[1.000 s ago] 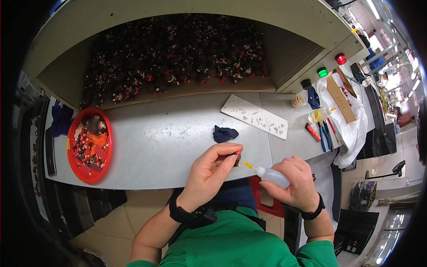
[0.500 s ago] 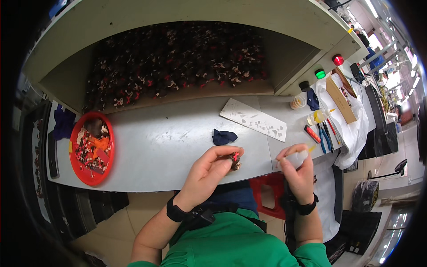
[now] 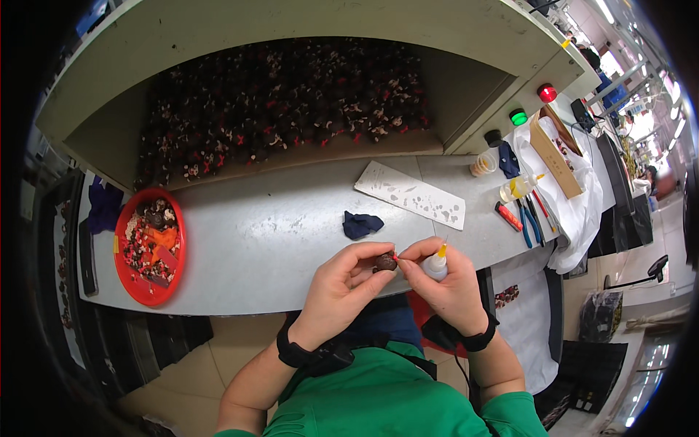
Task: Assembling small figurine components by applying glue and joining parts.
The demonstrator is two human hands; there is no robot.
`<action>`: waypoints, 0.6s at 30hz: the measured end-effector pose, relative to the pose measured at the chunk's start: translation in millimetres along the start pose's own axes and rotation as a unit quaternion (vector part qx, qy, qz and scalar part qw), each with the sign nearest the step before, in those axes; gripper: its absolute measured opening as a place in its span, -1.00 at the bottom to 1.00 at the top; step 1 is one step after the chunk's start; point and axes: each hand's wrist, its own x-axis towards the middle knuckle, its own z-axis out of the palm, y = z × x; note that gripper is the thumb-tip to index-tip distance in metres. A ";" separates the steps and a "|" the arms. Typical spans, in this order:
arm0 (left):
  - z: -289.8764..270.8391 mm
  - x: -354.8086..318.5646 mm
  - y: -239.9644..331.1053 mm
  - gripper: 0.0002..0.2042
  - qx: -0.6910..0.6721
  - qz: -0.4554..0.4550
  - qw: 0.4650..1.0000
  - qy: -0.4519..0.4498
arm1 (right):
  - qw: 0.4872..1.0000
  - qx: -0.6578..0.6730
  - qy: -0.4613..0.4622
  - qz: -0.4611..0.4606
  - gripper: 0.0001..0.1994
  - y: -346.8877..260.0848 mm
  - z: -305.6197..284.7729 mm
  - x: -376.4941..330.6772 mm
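Leftward comes the right hand (image 3: 448, 290), curled round a translucent-white, yellow-tipped squeeze bottle (image 3: 435, 269), fingertips pinching a small red piece (image 3: 395, 256) at the round dark-brown ball (image 3: 384, 263) in the left hand's (image 3: 338, 288) closed grip: seemingly placed, not yet released.

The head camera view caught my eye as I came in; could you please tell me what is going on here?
The person's left hand holds a small dark brown piece over the table's near edge. The right hand is at a red bit on that piece's side, while also holding a squeeze bottle, yellow tip upward. Beyond the hands lie a dark blue cloth and a white slab; a red basin of small parts sits to the left.
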 end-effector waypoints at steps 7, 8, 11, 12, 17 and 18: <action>-0.2 -0.3 -0.2 -0.67 0.009 -0.003 1.000 0.004 | 0.999 -0.044 0.003 -0.031 -0.91 -1.5 -2.5 0.7; 0.1 -0.2 -0.5 -0.68 0.007 -0.004 1.000 0.005 | 0.998 -0.055 0.009 -0.039 -0.92 -1.7 -2.7 0.7; 0.5 -0.1 -1.1 -0.68 0.009 -0.004 1.000 0.005 | 0.998 -0.054 0.010 -0.029 -0.92 -1.1 -3.8 -0.2; 0.7 -0.1 -0.9 -0.68 0.009 -0.004 1.000 0.005 | 0.998 -0.055 0.010 -0.029 -0.92 -1.1 -4.2 -0.1; 0.4 -0.3 2.1 -0.65 0.025 -0.022 0.999 0.001 | 0.994 -0.091 -0.004 -0.053 -0.91 -4.5 -7.0 1.1; 0.5 -0.3 2.8 -0.65 0.025 -0.022 0.999 0.001 | 0.994 -0.091 -0.005 -0.053 -0.91 -5.4 -7.3 1.7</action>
